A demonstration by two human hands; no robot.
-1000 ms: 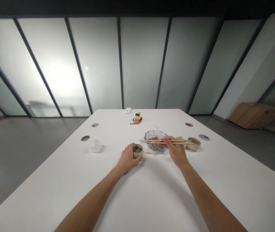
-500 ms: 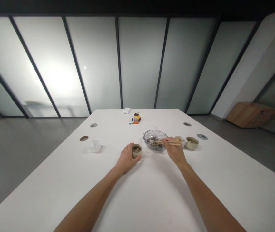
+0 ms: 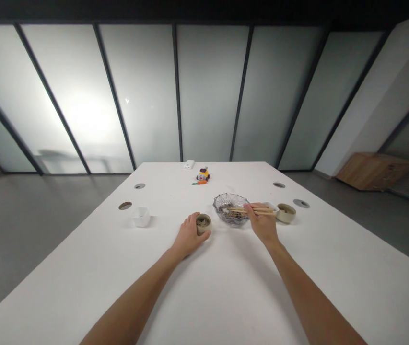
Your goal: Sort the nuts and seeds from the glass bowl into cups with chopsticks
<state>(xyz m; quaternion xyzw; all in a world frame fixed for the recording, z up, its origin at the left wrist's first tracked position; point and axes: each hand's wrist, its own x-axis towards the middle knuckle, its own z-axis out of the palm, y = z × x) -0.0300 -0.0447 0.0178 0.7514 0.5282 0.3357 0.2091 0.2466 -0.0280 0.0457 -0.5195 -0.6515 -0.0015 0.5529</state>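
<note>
My left hand [image 3: 192,235] is closed around the side of a small beige bowl [image 3: 204,230] standing on the table, with brownish shredded bits inside. In my right hand [image 3: 262,221] is a pair of wooden chopsticks [image 3: 239,210], their tips pointing left into a clear faceted glass bowl [image 3: 222,197]. Dark seed-like or shredded pieces [image 3: 233,215] lie in that glass bowl; I cannot make out whether the tips hold any. Partly hidden behind my right hand is a white bowl [image 3: 272,206]. Beside it stands another beige bowl [image 3: 286,216] with some contents.
On the white table [image 3: 204,297], a white container [image 3: 141,218] stands at left. Farther back are a yellow toy car [image 3: 203,175], an orange carrot-shaped toy [image 3: 201,182] and a white object [image 3: 189,164]. Round holes, such as one at left [image 3: 125,206], pierce the tabletop.
My right hand and the chopsticks have shifted slightly to the right, covering more of the white bowl. My left hand stays on the beige bowl.
</note>
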